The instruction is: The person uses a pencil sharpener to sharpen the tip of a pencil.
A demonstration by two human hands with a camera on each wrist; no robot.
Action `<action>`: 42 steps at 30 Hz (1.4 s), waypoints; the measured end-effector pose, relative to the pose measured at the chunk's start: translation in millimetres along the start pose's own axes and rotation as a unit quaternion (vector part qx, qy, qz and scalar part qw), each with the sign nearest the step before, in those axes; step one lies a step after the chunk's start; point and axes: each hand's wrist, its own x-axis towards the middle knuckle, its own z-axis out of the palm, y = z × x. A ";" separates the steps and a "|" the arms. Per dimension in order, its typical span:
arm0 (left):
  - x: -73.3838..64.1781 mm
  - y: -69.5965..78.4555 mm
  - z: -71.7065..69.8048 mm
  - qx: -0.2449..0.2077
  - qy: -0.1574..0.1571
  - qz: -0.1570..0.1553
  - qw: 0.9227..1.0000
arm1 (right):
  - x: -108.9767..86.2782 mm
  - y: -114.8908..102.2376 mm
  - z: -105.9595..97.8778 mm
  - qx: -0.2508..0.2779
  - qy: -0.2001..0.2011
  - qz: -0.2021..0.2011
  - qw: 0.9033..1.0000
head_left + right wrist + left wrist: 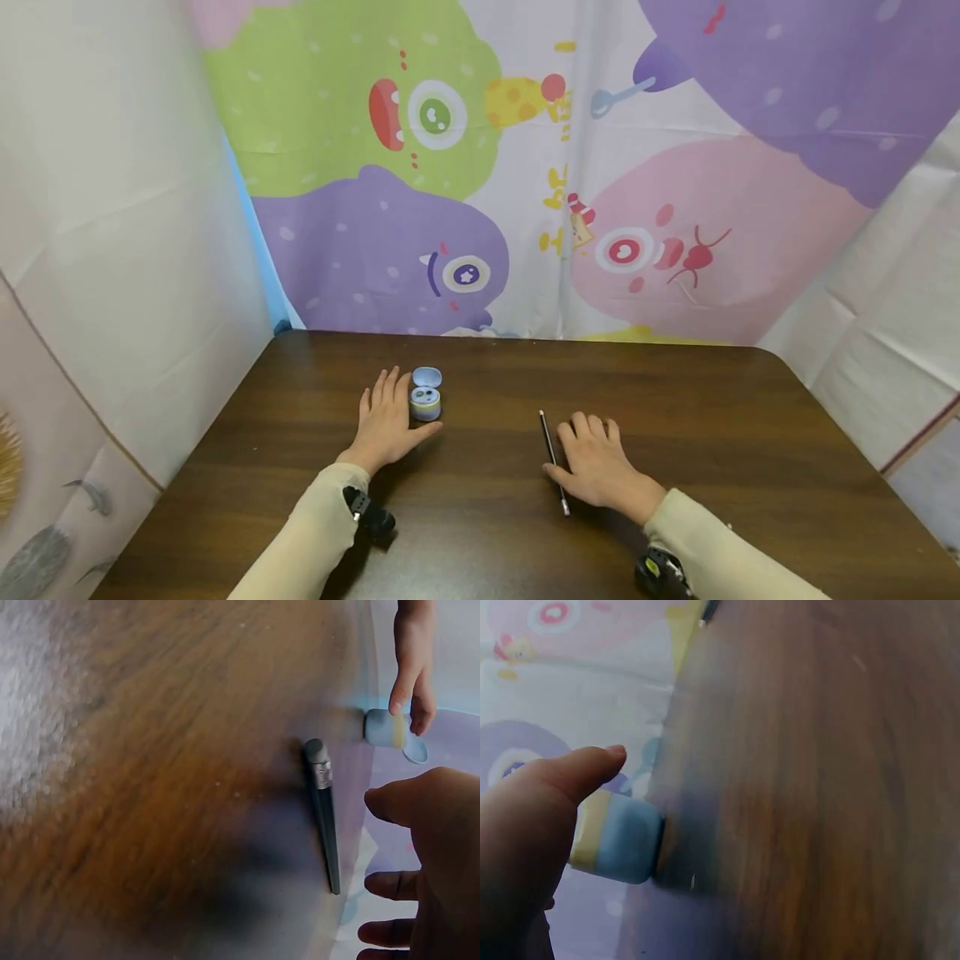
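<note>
A small light-blue pencil sharpener [426, 404] with a yellow band stands on the brown table with its round lid [427, 377] flipped up. Dark holes show in its top. Beside it, on its left, is my left hand [386, 425], fingers spread and extended; whether they touch it I cannot tell. A black pencil [325, 825] lies on the table, its silver ferrule and grey eraser toward me. My right hand [596, 462] hovers at the pencil's right with loosely bent fingers. In the head view its thumb overlaps the pencil, while the right wrist view shows a gap between them.
The dark wood table [480, 533] ends at a cartoon-printed curtain [540, 275] along the back. White cloth [135, 208] hangs at the left side, and more white cloth [877, 333] at the right.
</note>
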 end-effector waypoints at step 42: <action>15.7 6.6 -2.6 -0.240 -0.023 0.016 0.970 | 9.8 13.7 -15.1 0.044 -0.024 -0.138 0.989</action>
